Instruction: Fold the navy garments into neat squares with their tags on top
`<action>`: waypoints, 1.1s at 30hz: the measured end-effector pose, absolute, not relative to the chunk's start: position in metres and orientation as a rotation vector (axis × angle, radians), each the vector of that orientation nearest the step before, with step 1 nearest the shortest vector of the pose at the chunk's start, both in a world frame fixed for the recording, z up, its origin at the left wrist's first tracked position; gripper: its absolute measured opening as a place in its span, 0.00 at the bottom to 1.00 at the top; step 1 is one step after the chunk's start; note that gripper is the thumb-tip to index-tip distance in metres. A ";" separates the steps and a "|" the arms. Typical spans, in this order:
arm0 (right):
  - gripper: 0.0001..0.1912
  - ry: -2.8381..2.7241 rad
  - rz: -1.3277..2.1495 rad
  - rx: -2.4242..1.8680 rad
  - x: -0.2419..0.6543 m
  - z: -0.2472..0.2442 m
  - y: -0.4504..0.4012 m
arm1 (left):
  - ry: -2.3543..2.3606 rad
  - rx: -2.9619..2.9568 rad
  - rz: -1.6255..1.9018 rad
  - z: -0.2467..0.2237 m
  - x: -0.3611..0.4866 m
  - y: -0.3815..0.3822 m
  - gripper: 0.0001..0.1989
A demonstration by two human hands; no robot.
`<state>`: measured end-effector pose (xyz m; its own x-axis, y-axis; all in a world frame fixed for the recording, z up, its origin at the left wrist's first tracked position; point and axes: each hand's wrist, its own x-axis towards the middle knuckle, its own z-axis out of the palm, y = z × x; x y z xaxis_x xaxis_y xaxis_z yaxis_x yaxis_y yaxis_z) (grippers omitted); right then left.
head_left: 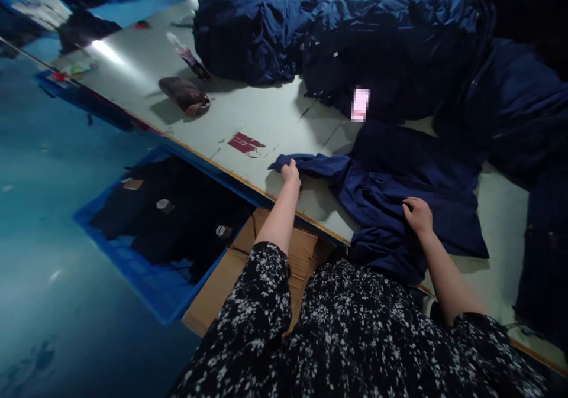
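Note:
A dark blue garment (390, 191) lies on the pale table (310, 132) in front of me, its lower part bunched at the table's edge. My left hand (291, 173) is closed on the end of a sleeve that stretches out to the left. On the body of the garment rests my right hand (418, 214), its fingers slightly curled and apart, with nothing seen gripped in them.
Large piles of dark blue clothing (381, 49) cover the back and right of the table. A dark brown roll (184, 95) and a small bottle (189, 55) stand at the back left. Below the edge are a blue crate (146, 291) of dark clothes and a cardboard box (222, 291).

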<state>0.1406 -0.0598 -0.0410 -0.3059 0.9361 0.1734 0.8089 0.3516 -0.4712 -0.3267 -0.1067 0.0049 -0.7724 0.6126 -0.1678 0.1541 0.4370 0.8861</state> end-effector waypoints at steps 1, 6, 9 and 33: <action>0.15 -2.180 0.442 -1.529 0.142 -0.040 -0.062 | 2.341 0.575 1.406 0.016 -0.338 -0.094 0.20; 0.15 -2.020 0.545 -1.576 0.154 -0.039 -0.079 | 2.376 1.136 1.633 0.061 -0.311 -0.043 0.22; 0.20 -1.876 0.523 -1.643 0.172 -0.043 -0.086 | 1.888 1.946 1.300 0.067 -0.252 -0.030 0.22; 0.14 -1.333 0.542 -2.103 0.261 -0.046 0.036 | 2.240 1.872 0.480 -0.038 -0.224 -0.117 0.17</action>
